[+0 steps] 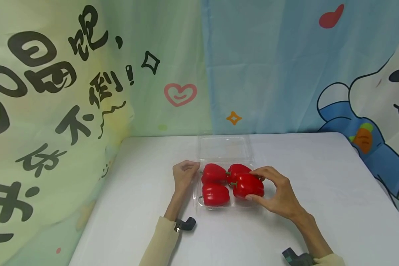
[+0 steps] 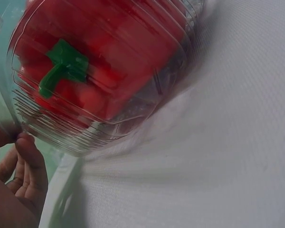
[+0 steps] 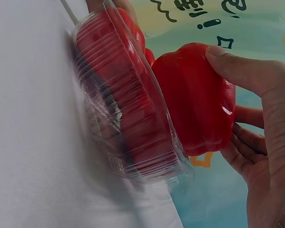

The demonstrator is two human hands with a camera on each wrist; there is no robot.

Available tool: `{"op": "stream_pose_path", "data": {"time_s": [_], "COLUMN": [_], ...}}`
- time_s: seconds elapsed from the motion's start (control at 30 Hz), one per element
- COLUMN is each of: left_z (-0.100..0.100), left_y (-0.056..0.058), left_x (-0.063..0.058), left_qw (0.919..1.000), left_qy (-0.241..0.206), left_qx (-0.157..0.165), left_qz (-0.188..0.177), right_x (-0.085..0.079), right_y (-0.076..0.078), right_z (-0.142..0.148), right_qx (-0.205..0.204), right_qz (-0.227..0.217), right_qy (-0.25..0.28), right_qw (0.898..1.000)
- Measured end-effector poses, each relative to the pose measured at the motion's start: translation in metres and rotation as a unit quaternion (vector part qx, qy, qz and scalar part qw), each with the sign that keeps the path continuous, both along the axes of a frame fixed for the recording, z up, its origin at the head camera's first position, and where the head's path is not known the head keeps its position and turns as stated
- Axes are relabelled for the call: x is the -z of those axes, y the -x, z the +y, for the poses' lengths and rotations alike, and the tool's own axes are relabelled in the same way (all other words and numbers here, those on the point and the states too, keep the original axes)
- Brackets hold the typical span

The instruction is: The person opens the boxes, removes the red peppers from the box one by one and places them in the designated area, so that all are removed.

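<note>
A clear plastic clamshell container (image 1: 231, 203) sits on the table with its lid (image 1: 224, 148) folded back. Inside lie red bell peppers: one at the back left (image 1: 214, 173), one at the front left (image 1: 215, 194) and one at the back right (image 1: 237, 170). My right hand (image 1: 279, 192) grips another red bell pepper (image 3: 194, 99) between thumb and fingers, above the container's front right part. With thumb and fingertips, my left hand (image 1: 184, 175) pinches the container's left rim. A pepper's green stem (image 2: 65, 66) shows through the ribbed wall in the left wrist view.
The container stands on a white-covered table (image 1: 146, 192). Behind the table hangs a printed curtain (image 1: 252, 66). A dark wrist device (image 1: 186, 224) sits on the left wrist, and another (image 1: 297, 257) on the right.
</note>
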State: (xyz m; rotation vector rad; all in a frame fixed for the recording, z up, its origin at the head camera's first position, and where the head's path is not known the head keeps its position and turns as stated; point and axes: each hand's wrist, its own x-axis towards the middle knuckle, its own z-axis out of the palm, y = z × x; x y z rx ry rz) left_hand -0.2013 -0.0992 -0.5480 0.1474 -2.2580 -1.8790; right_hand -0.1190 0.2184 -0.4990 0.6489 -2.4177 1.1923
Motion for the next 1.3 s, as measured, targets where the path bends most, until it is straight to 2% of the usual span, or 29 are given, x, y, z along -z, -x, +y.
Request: {"op": "stream_pose_path", "data": {"time_s": [0.37,0.8,1.1,1.3], "left_z": [0.0,-0.001,0.0,0.0], "left_y": [0.001,0.0,-0.001,0.0], "left_x": [-0.001,0.0,0.0,0.001], "left_qw": [1.0,1.0,0.9997,0.9999], "left_qy": [-0.004,-0.007,-0.015,-0.01], "left_qx": [0.001,0.0,-0.001,-0.004], "left_qz": [-0.005,0.004,0.017,0.01], "right_x": [-0.004,-0.008,-0.01,-0.01], "right_y": [0.002,0.003,0.003,0.004], "right_z": [0.002,0.008,0.012,0.015], "right_qx": [0.001,0.014,0.053,0.079], "right_qz": [0.007,0.022,0.015,0.011], "right_qy": [0.007,0.016,0.015,0.016], "right_qw": [1.0,1.0,0.998,0.997]}}
